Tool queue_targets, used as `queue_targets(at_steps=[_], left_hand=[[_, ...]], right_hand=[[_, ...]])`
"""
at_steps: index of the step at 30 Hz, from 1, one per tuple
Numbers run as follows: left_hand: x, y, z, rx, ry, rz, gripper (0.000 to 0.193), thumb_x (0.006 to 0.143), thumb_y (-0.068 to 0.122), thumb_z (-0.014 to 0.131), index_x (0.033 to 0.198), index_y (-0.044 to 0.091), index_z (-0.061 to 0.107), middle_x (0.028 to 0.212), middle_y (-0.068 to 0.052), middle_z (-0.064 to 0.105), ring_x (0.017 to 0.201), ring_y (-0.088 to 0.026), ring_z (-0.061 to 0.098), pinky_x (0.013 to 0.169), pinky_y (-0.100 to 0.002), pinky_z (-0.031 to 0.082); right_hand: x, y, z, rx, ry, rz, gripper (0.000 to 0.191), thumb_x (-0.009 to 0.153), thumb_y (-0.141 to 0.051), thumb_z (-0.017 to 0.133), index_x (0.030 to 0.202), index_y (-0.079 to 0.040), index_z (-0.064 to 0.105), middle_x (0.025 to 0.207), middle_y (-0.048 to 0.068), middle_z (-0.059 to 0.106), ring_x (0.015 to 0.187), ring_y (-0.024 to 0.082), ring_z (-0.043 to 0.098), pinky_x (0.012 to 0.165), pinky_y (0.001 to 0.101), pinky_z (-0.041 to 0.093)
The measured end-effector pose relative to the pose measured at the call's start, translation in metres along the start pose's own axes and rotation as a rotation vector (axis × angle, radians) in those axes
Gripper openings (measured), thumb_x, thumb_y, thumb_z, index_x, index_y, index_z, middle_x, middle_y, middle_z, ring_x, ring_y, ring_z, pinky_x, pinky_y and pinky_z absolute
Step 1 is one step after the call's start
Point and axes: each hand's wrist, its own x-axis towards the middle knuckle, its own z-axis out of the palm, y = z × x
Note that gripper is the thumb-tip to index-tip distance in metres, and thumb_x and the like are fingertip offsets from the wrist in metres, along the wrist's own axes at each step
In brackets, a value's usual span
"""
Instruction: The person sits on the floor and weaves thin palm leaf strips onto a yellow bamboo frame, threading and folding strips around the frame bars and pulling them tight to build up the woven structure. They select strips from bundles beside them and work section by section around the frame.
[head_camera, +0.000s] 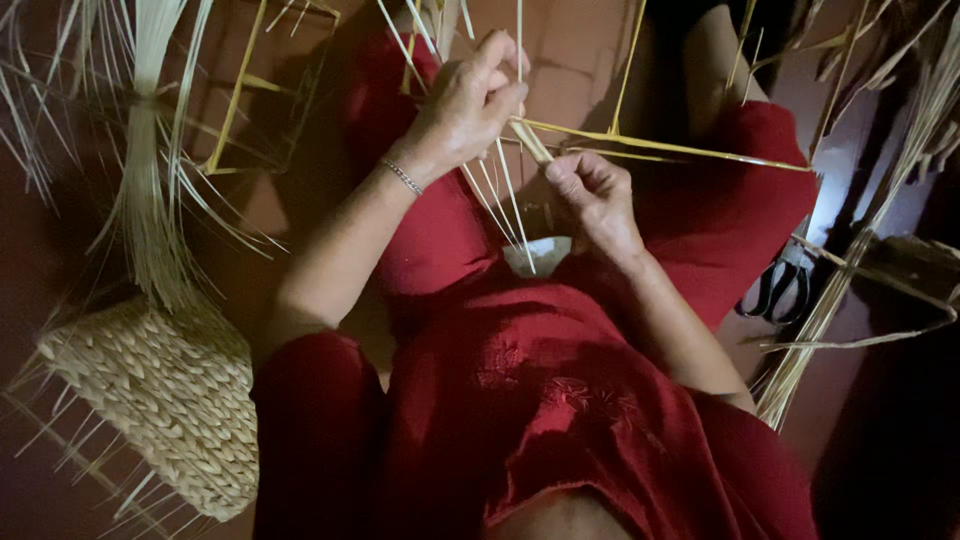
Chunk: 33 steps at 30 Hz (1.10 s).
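Lying at the far left on the reddish floor, a woven straw basket piece shows loose ends sticking out of its edges, and a tied bundle of pale straw rises above it. Nothing can be seen inside the weave. Near the middle, the left hand is clenched on the upper ends of thin reed strips, which fan downward across the red dress toward a small white piece on the lap. Just beside it, the right hand pinches a flat yellow strip that runs off rightward. Black scissors lie farther right, beside another straw bundle leaning across the floor.
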Motion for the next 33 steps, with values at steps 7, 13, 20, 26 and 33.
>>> queue_targets(at_steps=[7, 13, 20, 26, 33], left_hand=[[-0.005, -0.006, -0.002, -0.034, -0.03, -0.043, 0.012, 0.107, 0.01, 0.059, 0.098, 0.003, 0.055, 0.068, -0.004, 0.062, 0.047, -0.012, 0.063, 0.04, -0.03, 0.048], [-0.011, -0.02, -0.008, 0.055, -0.063, 0.191, 0.011, 0.107, 0.004, 0.063, 0.099, 0.0, 0.057, 0.074, -0.006, 0.062, 0.064, -0.012, 0.066, 0.055, -0.028, 0.047], [-0.022, -0.022, -0.01, 0.055, -0.125, 0.191, 0.02, 0.095, -0.002, 0.074, 0.109, 0.0, 0.06, 0.085, -0.005, 0.07, 0.073, -0.011, 0.071, 0.059, -0.024, 0.054], [-0.02, -0.021, -0.003, 0.029, -0.114, 0.128, 0.019, 0.092, -0.01, 0.072, 0.103, 0.002, 0.063, 0.09, -0.004, 0.072, 0.079, -0.012, 0.074, 0.062, -0.027, 0.053], [-0.012, -0.017, -0.006, -0.078, -0.136, 0.141, 0.018, 0.092, -0.008, 0.072, 0.105, -0.001, 0.062, 0.1, -0.005, 0.065, 0.081, -0.012, 0.073, 0.064, -0.024, 0.059]], right_hand=[[0.005, -0.021, -0.004, 0.414, -0.18, -0.095, 0.013, 0.109, -0.015, 0.065, 0.109, -0.002, 0.066, 0.088, 0.006, 0.066, 0.061, 0.009, 0.054, 0.054, 0.0235, 0.046], [0.016, -0.041, 0.002, 0.478, -0.169, -0.09, 0.02, 0.108, -0.012, 0.061, 0.12, 0.003, 0.066, 0.094, 0.007, 0.068, 0.062, 0.007, 0.053, 0.055, 0.0227, 0.048], [0.016, -0.052, 0.014, 0.656, -0.245, -0.092, 0.024, 0.113, -0.018, 0.055, 0.123, 0.003, 0.063, 0.109, 0.01, 0.069, 0.073, 0.012, 0.055, 0.063, 0.0271, 0.051], [0.005, -0.051, 0.011, 0.649, -0.2, -0.117, 0.046, 0.111, -0.044, 0.047, 0.118, -0.001, 0.063, 0.104, 0.014, 0.071, 0.071, 0.019, 0.062, 0.062, 0.0313, 0.054], [-0.01, 0.003, 0.026, -0.471, -0.032, -0.595, 0.028, 0.106, -0.012, 0.07, 0.13, 0.003, 0.066, 0.113, 0.014, 0.073, 0.094, 0.018, 0.071, 0.078, 0.029, 0.061]])
